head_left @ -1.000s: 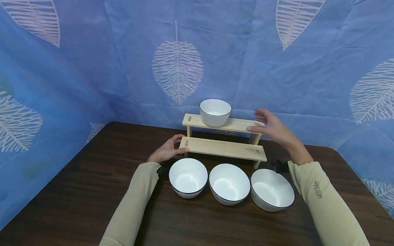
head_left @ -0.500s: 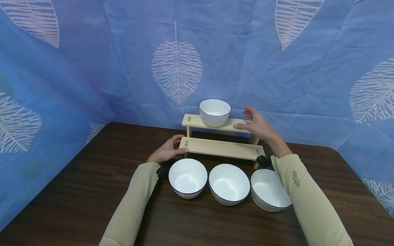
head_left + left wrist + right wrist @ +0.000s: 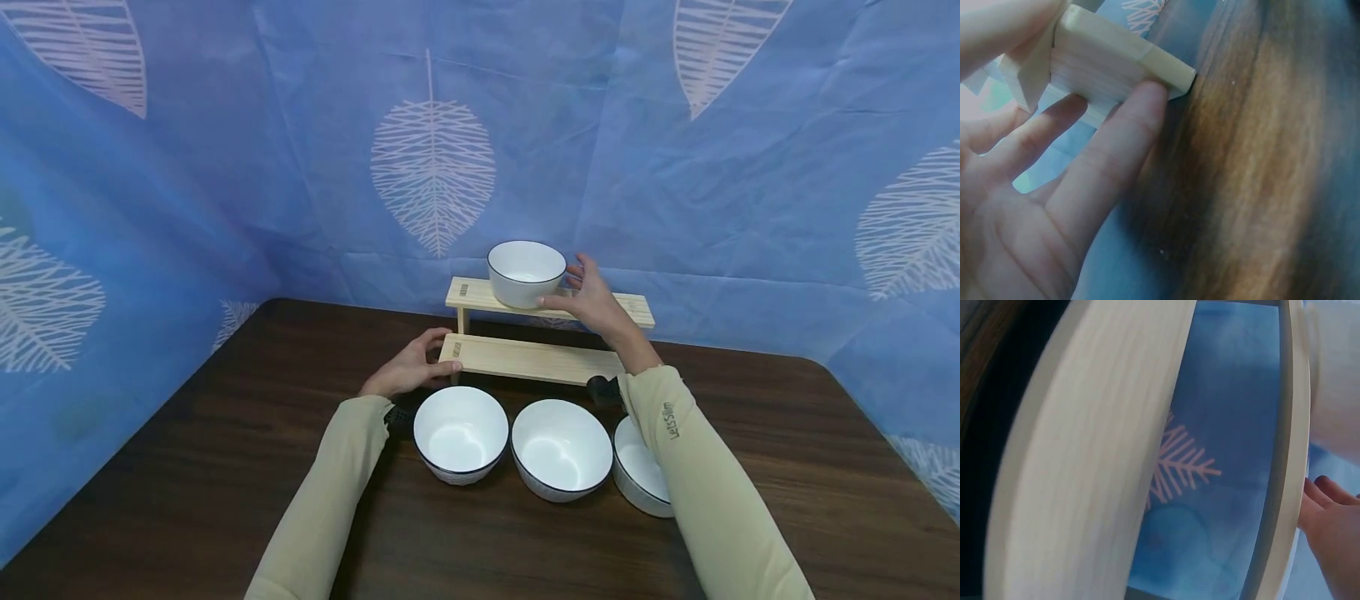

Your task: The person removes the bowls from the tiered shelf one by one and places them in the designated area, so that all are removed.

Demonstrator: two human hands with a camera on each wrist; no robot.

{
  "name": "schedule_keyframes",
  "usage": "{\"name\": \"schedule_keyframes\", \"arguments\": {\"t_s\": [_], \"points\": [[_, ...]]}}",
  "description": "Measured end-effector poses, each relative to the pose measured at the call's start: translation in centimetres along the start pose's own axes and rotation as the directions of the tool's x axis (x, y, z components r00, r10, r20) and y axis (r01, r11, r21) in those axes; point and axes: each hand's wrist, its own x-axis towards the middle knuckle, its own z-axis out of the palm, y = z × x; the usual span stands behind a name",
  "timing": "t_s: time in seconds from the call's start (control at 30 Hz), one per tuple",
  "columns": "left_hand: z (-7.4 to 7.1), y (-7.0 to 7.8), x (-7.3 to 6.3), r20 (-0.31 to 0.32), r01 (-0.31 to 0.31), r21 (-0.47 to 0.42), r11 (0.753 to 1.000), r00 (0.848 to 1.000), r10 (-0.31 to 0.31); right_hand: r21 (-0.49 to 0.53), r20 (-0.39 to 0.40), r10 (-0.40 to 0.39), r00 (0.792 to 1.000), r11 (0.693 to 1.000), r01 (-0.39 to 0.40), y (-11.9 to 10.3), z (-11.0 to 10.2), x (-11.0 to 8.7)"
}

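A white bowl (image 3: 525, 275) with a dark rim stands on the upper board of a two-tier wooden shelf (image 3: 525, 354). My right hand (image 3: 596, 304) is at the bowl's right side, thumb by its lower front and the other fingers spread behind; I cannot tell if they touch it. In the right wrist view, the blurred bowl (image 3: 1338, 381) lies just above the right hand (image 3: 1335, 528). My left hand (image 3: 405, 367) grips the lower board's left end, thumb on top. In the left wrist view, fingertips (image 3: 1147, 100) press the wood (image 3: 1097, 62).
Three more white bowls stand in a row before the shelf: a left bowl (image 3: 461, 433), a middle bowl (image 3: 561, 450) and a right bowl (image 3: 641, 475), partly hidden by my right sleeve. All stand on a dark wooden table (image 3: 187, 467). Behind hangs a blue leaf-print cloth (image 3: 300, 167).
My right hand has moved left along the upper board, from its right end to the bowl. The left hand has stayed on the lower board, and the bowls have not moved.
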Motion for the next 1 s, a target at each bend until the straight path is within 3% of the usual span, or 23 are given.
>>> {"name": "schedule_keyframes", "arguments": {"t_s": [0.57,1.0], "points": [[-0.1,0.0,0.1,-0.004,0.003,-0.010,1.000,1.000,-0.004,0.001,-0.051,-0.015,0.999,1.000,0.015,-1.0,2.7,1.9],[0.0,0.4,-0.2,0.002,0.010,-0.024,1.000,1.000,-0.010,-0.134,-0.189,0.018,0.982,0.990,-0.044,-1.4,3.3,1.9]]}}
